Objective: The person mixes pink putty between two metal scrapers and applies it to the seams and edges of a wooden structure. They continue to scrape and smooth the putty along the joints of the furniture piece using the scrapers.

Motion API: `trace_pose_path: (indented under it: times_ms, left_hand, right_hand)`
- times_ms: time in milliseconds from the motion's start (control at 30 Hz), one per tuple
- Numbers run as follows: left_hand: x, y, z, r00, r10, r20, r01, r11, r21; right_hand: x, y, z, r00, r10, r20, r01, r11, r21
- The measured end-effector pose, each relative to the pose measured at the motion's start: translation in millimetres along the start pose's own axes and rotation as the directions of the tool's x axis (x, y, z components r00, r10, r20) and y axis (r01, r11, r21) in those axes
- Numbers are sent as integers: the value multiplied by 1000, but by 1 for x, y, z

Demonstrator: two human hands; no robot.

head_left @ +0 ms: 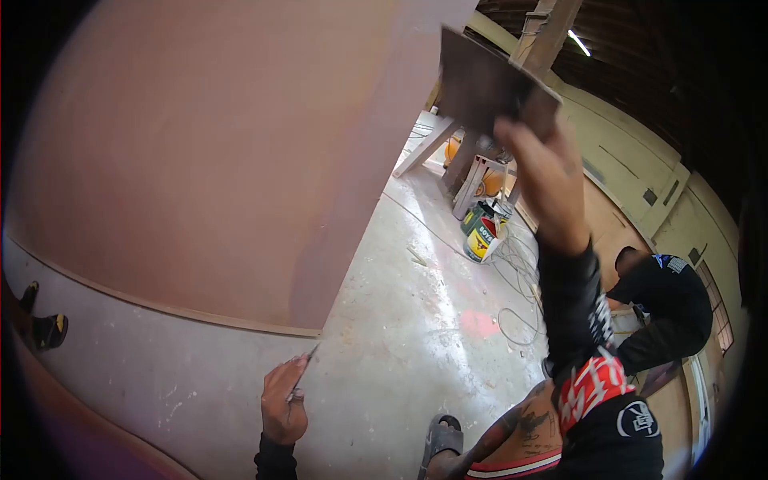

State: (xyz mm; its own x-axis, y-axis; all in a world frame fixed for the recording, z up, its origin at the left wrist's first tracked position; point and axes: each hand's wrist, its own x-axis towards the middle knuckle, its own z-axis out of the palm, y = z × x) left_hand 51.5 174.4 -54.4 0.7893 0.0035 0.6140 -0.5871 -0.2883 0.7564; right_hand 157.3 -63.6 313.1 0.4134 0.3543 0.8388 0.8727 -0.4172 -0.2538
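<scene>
My right hand (544, 176) is raised at the upper right, its fingers closed on a wide, dark, flat putty spreader (484, 80), slightly blurred by motion. It is near the upper right edge of a large pinkish-brown panel (208, 160). Low in the view, my left hand (284, 400) is closed on a thin putty knife (306, 370), seen nearly edge-on. The knife's tip is close to the panel's lower right corner; whether it touches cannot be told. A darker, purplish band runs along the panel's right edge.
A green and yellow paint bucket (482, 232) stands on the concrete floor (392, 320) beside loose cables (520, 320). A person in dark clothes (668, 308) bends over at the right. Another person's shoe (50, 330) shows at the far left. Behind the bucket stands a wooden post.
</scene>
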Motion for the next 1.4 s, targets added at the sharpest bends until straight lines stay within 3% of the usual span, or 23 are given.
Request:
trace_pose_path:
  times_ms: [33,100,133,200,267,400,467,533,600,667,700,767,833,933,1000,1067,1133,1167,1200,1267,1333,1367,1400]
  left_hand:
    - [-5,-1,4,993,-91,-79,84,992,-93]
    - [-12,-6,13,980,-153,-126,133,979,-153]
    - [-13,-6,15,960,-219,-174,181,961,-210]
    - [-13,-6,14,959,-236,-155,202,957,-210]
    - [-16,-9,12,957,-257,-136,227,953,-202]
    - [-21,-6,10,940,-276,-199,238,952,-194]
    - [-24,-5,9,930,-274,-244,234,955,-182]
    - [-23,-4,8,911,-327,-252,269,933,-238]
    - [-23,-2,10,900,-351,-259,285,922,-261]
    - [-22,-4,10,889,-371,-269,294,912,-285]
    - [-24,-9,11,891,-353,-284,282,923,-264]
    - [-22,-4,7,891,-340,-300,273,931,-243]
    - [-19,10,-3,852,-500,-153,447,848,-285]
    - [-19,-1,8,880,-380,-284,299,909,-290]
    - [-23,-1,9,876,-394,-279,320,906,-277]
    - [-24,-3,7,867,-410,-283,343,903,-259]
    - [-31,-9,6,863,-459,-212,394,873,-289]
    - [-34,-11,9,864,-459,-207,396,873,-284]
    - [-37,-16,13,834,-503,-228,398,833,-383]
    - [-40,-24,21,765,-593,-252,380,730,-568]
    - [-39,-23,22,683,-685,-253,330,599,-730]
    - [-36,-20,20,683,-686,-252,334,599,-728]
    - [-25,-9,17,632,-759,-156,265,400,-877]
  right_hand:
    - [26,0,-6,986,-139,93,160,946,-281]
    - [67,-7,-3,883,-360,303,468,619,-630]
    - [73,-6,5,882,-361,305,470,614,-634]
    - [83,-3,19,873,-399,280,453,453,-768]
    - [79,50,30,808,-511,295,462,238,-854]
    - [55,41,45,828,-459,322,478,279,-833]
    - [68,19,28,918,-217,331,395,472,-788]
    - [97,15,10,891,-374,258,374,281,-884]
    - [103,2,10,920,-333,207,344,431,-834]
    - [96,5,15,900,-347,263,403,436,-805]
    - [93,29,18,826,-477,301,484,326,-812]
    - [77,35,31,856,-431,285,454,365,-813]
    - [64,50,42,863,-425,273,434,348,-831]
    - [45,59,49,806,-480,347,517,285,-807]
    - [33,54,47,817,-440,374,523,289,-802]
    - [37,38,34,835,-395,383,538,435,-722]
    - [69,38,14,820,-504,270,496,392,-774]
    - [81,36,3,879,-426,213,385,373,-844]
    - [96,40,-6,873,-450,186,357,334,-872]
    - [101,27,0,765,-621,170,451,328,-830]
    - [83,25,15,846,-490,210,443,426,-789]
    - [73,51,25,804,-531,269,482,316,-817]
    - [54,60,36,844,-470,259,446,346,-826]
